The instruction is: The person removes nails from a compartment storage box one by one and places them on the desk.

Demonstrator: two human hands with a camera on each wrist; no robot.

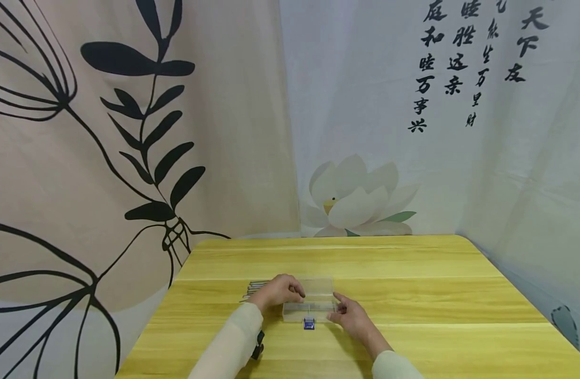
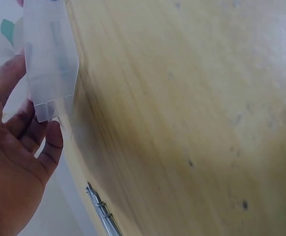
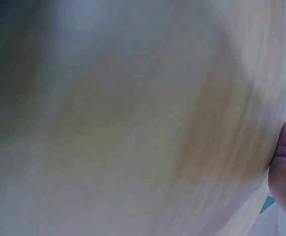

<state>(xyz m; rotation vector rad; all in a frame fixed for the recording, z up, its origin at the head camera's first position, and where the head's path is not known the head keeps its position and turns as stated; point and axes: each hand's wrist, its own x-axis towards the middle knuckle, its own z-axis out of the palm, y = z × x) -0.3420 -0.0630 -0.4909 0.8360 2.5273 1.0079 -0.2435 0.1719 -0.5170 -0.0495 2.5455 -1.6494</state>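
Observation:
A clear plastic box (image 1: 295, 314) stands on the table with its lid (image 1: 317, 287) folded back behind it and a blue latch (image 1: 309, 323) at its front. At the box's left end is my left hand (image 1: 281, 290), its bent fingers by the back edge near the lid. In the left wrist view the thumb and curled fingers of the left hand (image 2: 17, 142) lie about the end of the translucent box (image 2: 51, 64). My right hand (image 1: 352, 317) grips the box's right end, thumb at the front and fingers behind. The right wrist view catches only part of the right hand (image 3: 285, 162).
Several thin metal rods (image 1: 255, 287) lie left of the box, partly behind my left hand; their ends (image 2: 102, 211) show in the left wrist view. The wooden table (image 1: 437, 295) reaches back to a printed curtain (image 1: 242, 131).

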